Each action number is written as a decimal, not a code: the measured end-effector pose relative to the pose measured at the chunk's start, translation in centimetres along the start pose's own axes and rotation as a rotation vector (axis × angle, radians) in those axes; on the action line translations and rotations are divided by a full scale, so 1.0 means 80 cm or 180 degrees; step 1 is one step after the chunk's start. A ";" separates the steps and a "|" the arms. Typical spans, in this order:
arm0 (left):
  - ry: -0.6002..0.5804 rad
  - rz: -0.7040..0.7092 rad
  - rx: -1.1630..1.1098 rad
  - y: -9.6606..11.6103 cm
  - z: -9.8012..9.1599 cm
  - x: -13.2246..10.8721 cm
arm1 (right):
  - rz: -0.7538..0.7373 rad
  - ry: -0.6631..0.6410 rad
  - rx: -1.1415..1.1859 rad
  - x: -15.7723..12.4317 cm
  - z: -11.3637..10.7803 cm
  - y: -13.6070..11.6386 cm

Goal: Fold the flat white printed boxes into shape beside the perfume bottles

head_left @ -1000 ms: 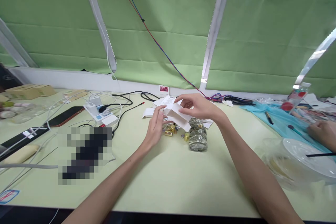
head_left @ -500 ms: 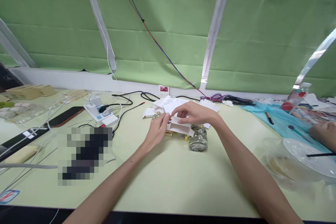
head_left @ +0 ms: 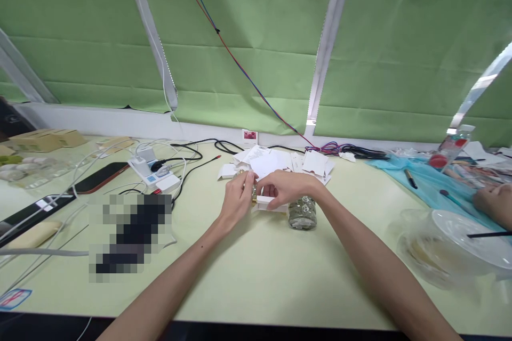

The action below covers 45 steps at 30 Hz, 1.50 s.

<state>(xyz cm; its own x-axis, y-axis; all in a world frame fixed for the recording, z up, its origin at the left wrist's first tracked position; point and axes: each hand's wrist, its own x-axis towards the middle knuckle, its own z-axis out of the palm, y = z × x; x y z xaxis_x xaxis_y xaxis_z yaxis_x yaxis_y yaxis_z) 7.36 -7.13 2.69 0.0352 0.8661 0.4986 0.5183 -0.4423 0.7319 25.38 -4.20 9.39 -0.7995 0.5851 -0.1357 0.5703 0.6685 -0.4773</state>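
My left hand (head_left: 237, 200) and my right hand (head_left: 286, 187) meet at the middle of the pale green table (head_left: 248, 272). Both are closed with pinching fingers on a small white cardboard box (head_left: 269, 203), which lies low on the table between them. A small gold-capped item (head_left: 253, 195) shows between the fingertips of my left hand. Just right of the box lies a clear glass bottle (head_left: 303, 212) on its side. Behind my hands sits a pile of flat white cards and box blanks (head_left: 288, 162).
A power strip with chargers (head_left: 154, 175) and cables lies back left, beside a phone (head_left: 98, 177) and a tablet (head_left: 30, 213). A clear plastic lidded bowl (head_left: 452, 248) is at right. Another person's hand (head_left: 494, 203) rests on blue cloth (head_left: 428, 184) at far right.
Both hands have come down toward the table with the white box, which was held higher and unfolded a second ago. The card pile behind is now uncovered.
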 end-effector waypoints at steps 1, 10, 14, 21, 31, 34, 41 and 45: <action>0.0021 0.0006 -0.0006 0.000 0.000 0.000 | -0.0016 -0.0031 0.0043 0.002 0.002 0.001; 0.0043 0.0108 -0.0031 0.000 0.000 -0.001 | -0.0122 0.0148 0.0075 -0.002 -0.001 0.001; 0.0131 0.0067 -0.0134 0.000 0.000 -0.001 | -0.0207 0.0095 0.0124 0.001 0.003 -0.004; 0.0154 -0.0036 -0.0258 0.001 -0.001 0.000 | -0.0139 0.0094 0.0182 -0.002 0.000 -0.007; 0.0198 -0.0064 -0.0345 -0.006 0.002 0.000 | 0.0879 0.2114 0.0393 -0.003 -0.011 0.061; 0.0175 -0.0097 -0.0322 -0.006 0.003 -0.001 | 0.1276 0.2466 0.0287 0.007 -0.002 0.095; 0.0075 -0.0056 -0.0237 -0.008 0.004 -0.001 | 0.1493 0.2288 0.0329 0.018 0.012 0.113; -0.0028 -0.0027 -0.0165 -0.009 0.005 -0.001 | 0.1518 0.2121 0.0414 0.020 0.015 0.111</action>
<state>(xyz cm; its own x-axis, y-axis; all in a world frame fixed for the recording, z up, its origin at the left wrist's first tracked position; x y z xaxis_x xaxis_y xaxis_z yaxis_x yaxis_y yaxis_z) 7.35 -6.80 1.88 0.0387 0.8719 0.4882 0.4736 -0.4462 0.7594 28.96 2.16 3.90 -0.1749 0.9690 0.1743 0.7608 0.2453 -0.6008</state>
